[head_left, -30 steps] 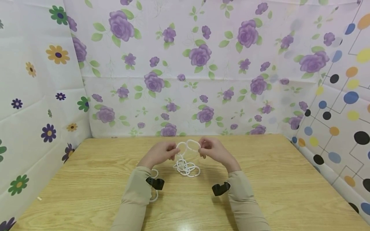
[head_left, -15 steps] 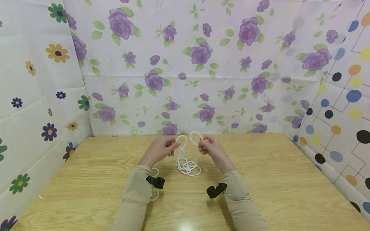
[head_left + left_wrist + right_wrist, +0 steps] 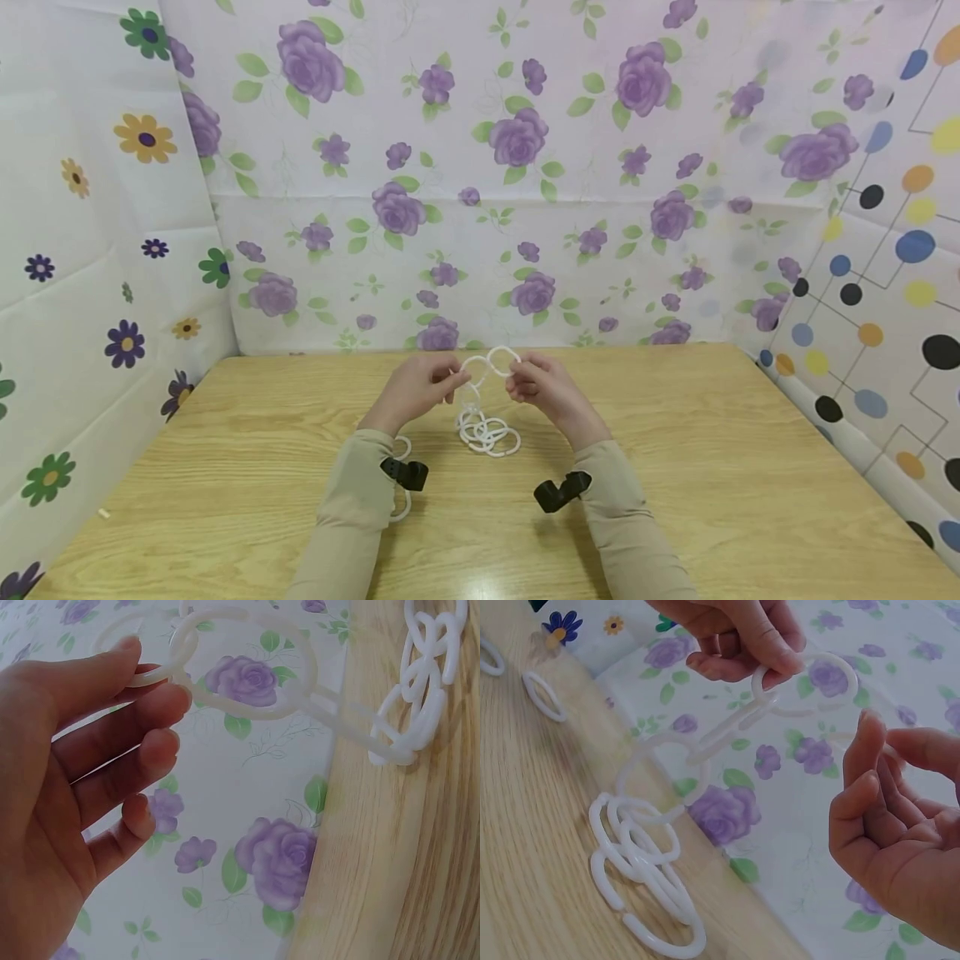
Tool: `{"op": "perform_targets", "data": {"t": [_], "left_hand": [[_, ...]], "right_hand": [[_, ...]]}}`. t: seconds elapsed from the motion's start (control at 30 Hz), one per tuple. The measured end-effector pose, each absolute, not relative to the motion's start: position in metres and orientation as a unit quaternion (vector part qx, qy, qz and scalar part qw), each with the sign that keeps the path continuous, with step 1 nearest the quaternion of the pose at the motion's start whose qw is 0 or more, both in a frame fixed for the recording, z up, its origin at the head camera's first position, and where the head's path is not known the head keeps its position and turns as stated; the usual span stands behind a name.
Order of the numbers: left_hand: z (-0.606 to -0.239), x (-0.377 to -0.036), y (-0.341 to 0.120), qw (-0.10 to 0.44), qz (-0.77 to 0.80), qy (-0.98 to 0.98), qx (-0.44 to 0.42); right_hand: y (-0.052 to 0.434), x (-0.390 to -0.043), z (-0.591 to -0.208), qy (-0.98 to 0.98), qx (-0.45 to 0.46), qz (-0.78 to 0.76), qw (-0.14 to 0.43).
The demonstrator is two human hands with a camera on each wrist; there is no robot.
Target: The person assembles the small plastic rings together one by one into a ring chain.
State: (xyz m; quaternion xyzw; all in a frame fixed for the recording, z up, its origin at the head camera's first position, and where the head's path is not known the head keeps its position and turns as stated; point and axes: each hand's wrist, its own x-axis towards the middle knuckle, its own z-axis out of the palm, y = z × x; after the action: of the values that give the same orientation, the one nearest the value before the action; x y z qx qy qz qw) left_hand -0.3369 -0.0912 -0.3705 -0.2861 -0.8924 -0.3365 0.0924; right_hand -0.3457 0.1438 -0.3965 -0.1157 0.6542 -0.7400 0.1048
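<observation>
Hands: left hand [image 3: 417, 388] and right hand [image 3: 542, 387] each pinch the ring chain [image 3: 486, 417].

You face a light wooden tabletop [image 3: 712, 467] boxed in on three sides: purple-rose sheeting [image 3: 517, 192] behind, daisy-print sheeting [image 3: 90, 250] at your left, dot-and-line sheeting [image 3: 892, 275] at your right, all evenly lit.

My hands meet above the bench [image 3: 675, 467], left hand [image 3: 417, 390] at nine o'clock of the right hand [image 3: 542, 388], a ring chain [image 3: 487, 433] hanging between them onto the bench. Loose rings [image 3: 401, 500] lie at seven o'clock under my left sleeve.
</observation>
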Motion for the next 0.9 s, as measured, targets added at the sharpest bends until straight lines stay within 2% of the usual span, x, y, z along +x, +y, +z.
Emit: {"op": "perform_targets", "data": {"t": [0.33,0.9], "left_hand": [[-0.3704,-0.3366,-0.0885,0.127,-0.33,-0.889,-0.292],[-0.3727,-0.3375,-0.0835,0.163,-0.321,-0.886,-0.294]], "right_hand": [[0.1426,-0.3432,-0.3939,0.637,-0.125,-0.747,0.139],[0.144,-0.3434,-0.3937,0.613,-0.136,-0.764,0.151]]}}
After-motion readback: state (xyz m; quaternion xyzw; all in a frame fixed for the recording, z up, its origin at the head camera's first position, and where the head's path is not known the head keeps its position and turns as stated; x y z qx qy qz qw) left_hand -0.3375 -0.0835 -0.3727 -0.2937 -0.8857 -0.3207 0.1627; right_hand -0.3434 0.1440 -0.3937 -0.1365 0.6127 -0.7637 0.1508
